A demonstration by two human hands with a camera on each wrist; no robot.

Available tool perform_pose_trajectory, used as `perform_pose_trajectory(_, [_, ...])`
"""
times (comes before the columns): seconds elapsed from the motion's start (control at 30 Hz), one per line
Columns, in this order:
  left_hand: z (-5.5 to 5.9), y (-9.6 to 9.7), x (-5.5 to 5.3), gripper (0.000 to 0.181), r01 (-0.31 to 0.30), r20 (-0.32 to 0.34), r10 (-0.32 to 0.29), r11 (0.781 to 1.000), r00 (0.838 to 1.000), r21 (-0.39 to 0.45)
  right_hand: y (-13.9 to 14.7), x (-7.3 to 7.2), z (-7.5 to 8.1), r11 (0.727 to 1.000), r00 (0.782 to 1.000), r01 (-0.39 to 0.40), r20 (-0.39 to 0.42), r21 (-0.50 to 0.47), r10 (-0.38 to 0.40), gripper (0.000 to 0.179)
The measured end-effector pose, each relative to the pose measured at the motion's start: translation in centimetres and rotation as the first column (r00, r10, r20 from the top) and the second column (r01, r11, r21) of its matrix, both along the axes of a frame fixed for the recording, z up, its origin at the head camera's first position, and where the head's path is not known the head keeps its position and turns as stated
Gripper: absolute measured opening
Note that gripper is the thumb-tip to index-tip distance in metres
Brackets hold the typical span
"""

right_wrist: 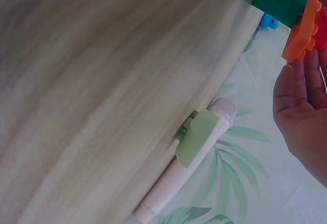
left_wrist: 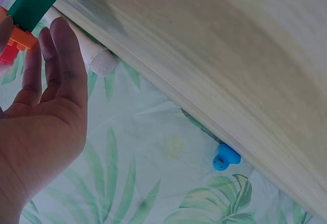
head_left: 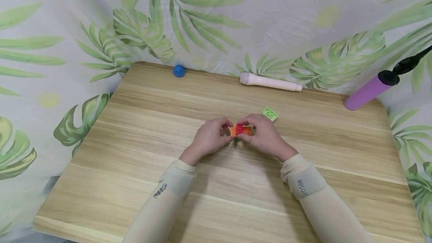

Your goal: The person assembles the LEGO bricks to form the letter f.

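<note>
Above the middle of the table, both hands hold a small stack of toy building bricks. An orange brick (head_left: 233, 131) lies across a dark green brick (right_wrist: 280, 0), and a red brick (head_left: 239, 129) sits on the orange one's studs. My left hand (head_left: 212, 135) pinches the orange brick's left end between thumb and fingertips. At the red brick, my right hand (head_left: 264, 137) has its thumb on the near side and fingers on the far side. The green brick points down toward the tabletop. Just beyond the right hand, a light green brick (head_left: 270, 114) lies studs down.
A wooden table (head_left: 135, 168) stands against a leaf-print cloth. Along its back edge are a blue round toy (head_left: 179, 71) and a pale pink microphone (head_left: 271, 82). A purple cylinder with a black top (head_left: 368, 92) stands at the back right.
</note>
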State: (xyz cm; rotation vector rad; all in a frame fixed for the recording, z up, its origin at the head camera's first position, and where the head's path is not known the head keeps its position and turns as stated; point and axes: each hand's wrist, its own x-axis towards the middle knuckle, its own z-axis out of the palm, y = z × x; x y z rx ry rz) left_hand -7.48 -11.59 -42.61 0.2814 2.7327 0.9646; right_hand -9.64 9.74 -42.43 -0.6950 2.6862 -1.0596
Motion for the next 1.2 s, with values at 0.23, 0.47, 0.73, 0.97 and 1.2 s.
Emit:
perform_pose_trajectory(0.23, [-0.09,-0.01,-0.06,0.032,0.006,0.000,-0.006,1.000,1.000,-0.001,-0.02,0.06,0.11,1.000,1.000,-0.009,-0.010,0.013,0.009,0.037])
perform_pose_trajectory(0.47, [-0.16,-0.06,-0.07,0.032,0.014,-0.014,-0.014,1.000,1.000,0.000,-0.11,0.03,0.29,1.000,1.000,-0.021,-0.020,0.009,0.021,0.035])
perform_pose_trajectory(0.73, [-0.23,-0.06,-0.09,0.032,0.020,-0.020,-0.020,1.000,1.000,0.003,-0.15,0.12,0.16,1.000,1.000,-0.016,-0.023,0.000,0.016,0.035])
perform_pose_trajectory(0.97, [-0.23,-0.07,-0.11,0.032,0.016,-0.026,-0.015,1.000,1.000,0.006,-0.19,0.26,-0.12,1.000,0.999,-0.012,-0.048,0.007,0.012,0.034])
perform_pose_trajectory(1.2, [-0.31,-0.09,-0.15,0.032,0.017,-0.031,-0.017,1.000,0.999,0.012,-0.24,0.32,-0.25,1.000,0.999,-0.008,-0.044,0.013,0.009,0.035])
